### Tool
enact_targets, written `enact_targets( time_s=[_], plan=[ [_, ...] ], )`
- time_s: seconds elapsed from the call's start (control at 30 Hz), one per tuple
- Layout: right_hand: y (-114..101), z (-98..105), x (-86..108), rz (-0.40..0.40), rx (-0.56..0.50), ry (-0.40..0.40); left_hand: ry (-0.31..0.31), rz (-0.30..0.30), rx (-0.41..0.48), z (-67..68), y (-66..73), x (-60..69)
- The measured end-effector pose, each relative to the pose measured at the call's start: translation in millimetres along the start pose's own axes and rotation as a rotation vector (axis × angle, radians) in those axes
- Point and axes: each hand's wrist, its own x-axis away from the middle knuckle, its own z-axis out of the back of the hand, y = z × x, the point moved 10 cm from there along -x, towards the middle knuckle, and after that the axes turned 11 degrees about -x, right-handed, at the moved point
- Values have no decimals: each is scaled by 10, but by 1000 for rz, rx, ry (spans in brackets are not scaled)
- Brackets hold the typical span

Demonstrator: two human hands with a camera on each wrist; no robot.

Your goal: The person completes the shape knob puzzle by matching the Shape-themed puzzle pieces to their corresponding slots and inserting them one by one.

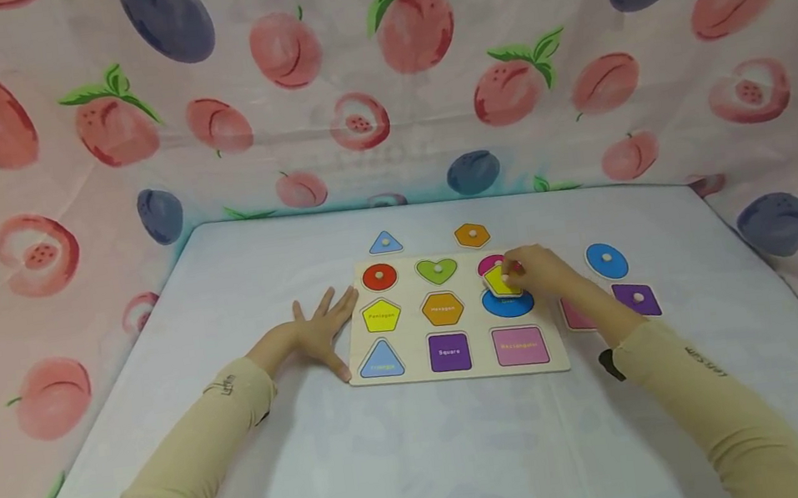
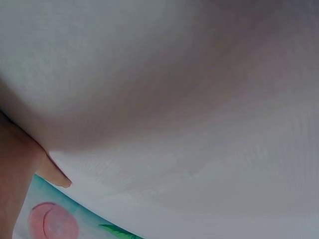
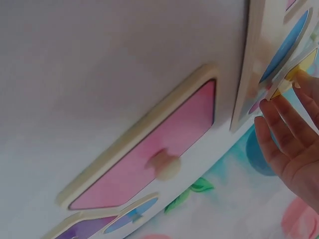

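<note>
A wooden shape puzzle board (image 1: 413, 333) lies on the table. My right hand (image 1: 534, 269) pinches the knob of a yellow pentagon piece (image 1: 498, 282), tilted above the blue oval slot (image 1: 508, 306) and partly covering a magenta shape (image 1: 489, 262). In the right wrist view, thumb and fingers close on the yellow piece (image 3: 304, 64). My left hand (image 1: 315, 336) is spread, its fingertips at the board's left edge; only part of that hand (image 2: 22, 154) shows in the left wrist view. A red piece (image 1: 388, 282) and a green heart piece (image 1: 446, 273) sit in the top row.
Behind the board lie a blue triangle piece (image 1: 379, 246) and an orange hexagon piece (image 1: 479, 239). To its right are a blue oval piece (image 1: 601, 266), a purple square piece (image 1: 628, 293) and a pink rectangle piece (image 3: 149, 167). A fruit-print curtain (image 1: 326, 157) hangs behind the white table (image 1: 398, 468).
</note>
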Motion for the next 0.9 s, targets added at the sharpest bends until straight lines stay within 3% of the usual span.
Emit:
enact_targets(
  time_s=[0.3, 0.57, 0.9],
  plan=[
    [-276, -84, -18, 45, -2, 17, 2, -10, 1, 9, 23, 0],
    [-523, -142, -78, 131, -5, 42, -6, 0, 5, 22, 13, 21],
    [-696, -328, -189, 125, -17, -7, -6, -5, 1, 29, 31, 23]
  ],
)
